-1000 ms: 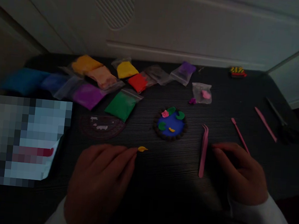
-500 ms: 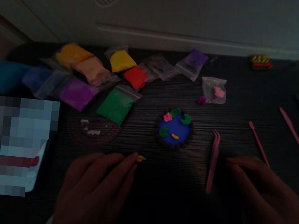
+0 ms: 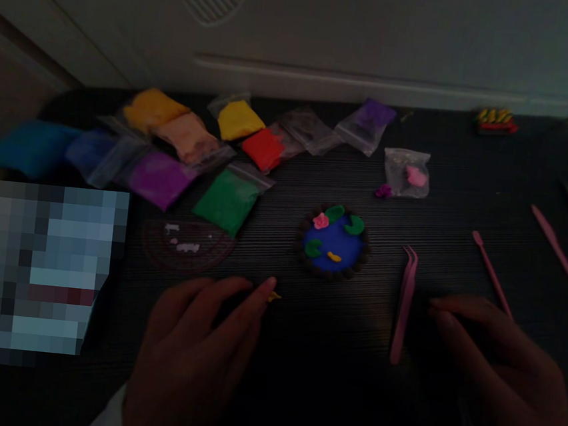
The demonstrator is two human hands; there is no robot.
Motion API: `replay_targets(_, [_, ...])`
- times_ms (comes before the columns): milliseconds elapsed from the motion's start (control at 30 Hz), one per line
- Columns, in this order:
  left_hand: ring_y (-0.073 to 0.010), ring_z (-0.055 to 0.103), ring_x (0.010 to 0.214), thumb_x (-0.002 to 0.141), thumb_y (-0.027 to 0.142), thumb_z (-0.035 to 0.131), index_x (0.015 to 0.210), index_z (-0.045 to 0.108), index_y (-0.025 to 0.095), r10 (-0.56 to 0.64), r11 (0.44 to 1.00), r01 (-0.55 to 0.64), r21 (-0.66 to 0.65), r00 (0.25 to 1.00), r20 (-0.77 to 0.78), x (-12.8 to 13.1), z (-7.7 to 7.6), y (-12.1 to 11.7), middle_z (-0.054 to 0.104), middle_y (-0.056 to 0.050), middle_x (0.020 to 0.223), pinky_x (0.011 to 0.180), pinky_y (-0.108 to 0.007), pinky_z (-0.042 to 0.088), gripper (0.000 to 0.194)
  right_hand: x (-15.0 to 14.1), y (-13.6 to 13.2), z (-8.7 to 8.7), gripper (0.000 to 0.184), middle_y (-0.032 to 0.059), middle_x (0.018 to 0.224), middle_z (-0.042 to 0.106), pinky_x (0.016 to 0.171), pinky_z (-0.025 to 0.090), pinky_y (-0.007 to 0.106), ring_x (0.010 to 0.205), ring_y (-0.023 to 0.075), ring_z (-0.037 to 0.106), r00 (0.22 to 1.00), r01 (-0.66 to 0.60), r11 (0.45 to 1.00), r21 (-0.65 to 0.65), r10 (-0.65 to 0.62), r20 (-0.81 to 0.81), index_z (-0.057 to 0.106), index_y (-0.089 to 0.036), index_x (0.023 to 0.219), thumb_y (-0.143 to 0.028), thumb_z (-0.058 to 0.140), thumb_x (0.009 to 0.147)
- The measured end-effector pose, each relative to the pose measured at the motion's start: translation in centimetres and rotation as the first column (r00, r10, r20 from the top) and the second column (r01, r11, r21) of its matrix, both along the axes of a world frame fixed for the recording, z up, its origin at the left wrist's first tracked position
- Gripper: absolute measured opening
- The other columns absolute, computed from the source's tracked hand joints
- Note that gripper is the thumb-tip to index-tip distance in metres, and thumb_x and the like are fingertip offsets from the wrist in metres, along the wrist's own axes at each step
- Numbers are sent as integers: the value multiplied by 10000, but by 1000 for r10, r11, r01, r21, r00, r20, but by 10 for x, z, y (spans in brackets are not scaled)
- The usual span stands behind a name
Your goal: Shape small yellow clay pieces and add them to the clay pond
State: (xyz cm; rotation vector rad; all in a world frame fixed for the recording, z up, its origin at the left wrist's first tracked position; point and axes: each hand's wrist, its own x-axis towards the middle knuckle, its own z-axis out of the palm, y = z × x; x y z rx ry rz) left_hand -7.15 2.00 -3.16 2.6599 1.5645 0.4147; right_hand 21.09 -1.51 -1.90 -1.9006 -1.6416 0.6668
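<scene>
My left hand (image 3: 201, 346) is closed in a pinch on a small yellow clay piece (image 3: 274, 297); its pointed end sticks out past the fingertips. Ahead of it lies a round clay pond (image 3: 336, 241), blue with a dark pebbled rim, three green lily pads, a pink flower and a little yellow fish shape. My right hand (image 3: 504, 375) hovers at the right with thumb and forefinger pressed together; whatever is between them, if anything, cannot be made out. Pink tweezers (image 3: 404, 305) lie just left of that hand.
Bags of coloured clay, among them a green bag (image 3: 227, 201), spread across the back left. A ridged semicircular plate (image 3: 154, 257) holds white bits. Two pink modelling tools, one a thin stick (image 3: 492, 273), lie at the right. A blurred-out screen (image 3: 62, 272) is at the left.
The view has shifted slightly to the left. My left hand has moved a little right and up, covering more of the yellow piece. My right hand stays nearly still.
</scene>
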Motion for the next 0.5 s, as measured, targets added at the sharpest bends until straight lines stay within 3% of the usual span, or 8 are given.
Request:
replay_targets(233, [-248, 486, 839, 753, 191, 550, 1093, 566, 261, 8, 1000, -8, 0, 1000, -16, 0, 0, 0, 561, -69, 971, 719, -424, 419, 347, 1, 1, 1, 126, -46, 829, 588, 636, 423, 150, 711, 79, 538, 999, -33, 999, 27, 33, 18, 553, -276, 904, -256, 520, 785])
replay_targets(500, [-229, 497, 839, 759, 170, 548, 1024, 607, 208, 17, 1000, -16, -16, 999, 44, 4, 1, 1, 606, -59, 911, 761, -413, 418, 274, 0, 0, 0, 123, -43, 831, 594, 651, 423, 156, 731, 82, 548, 1000, -16, 998, 58, 17, -26, 565, -266, 888, -241, 530, 773])
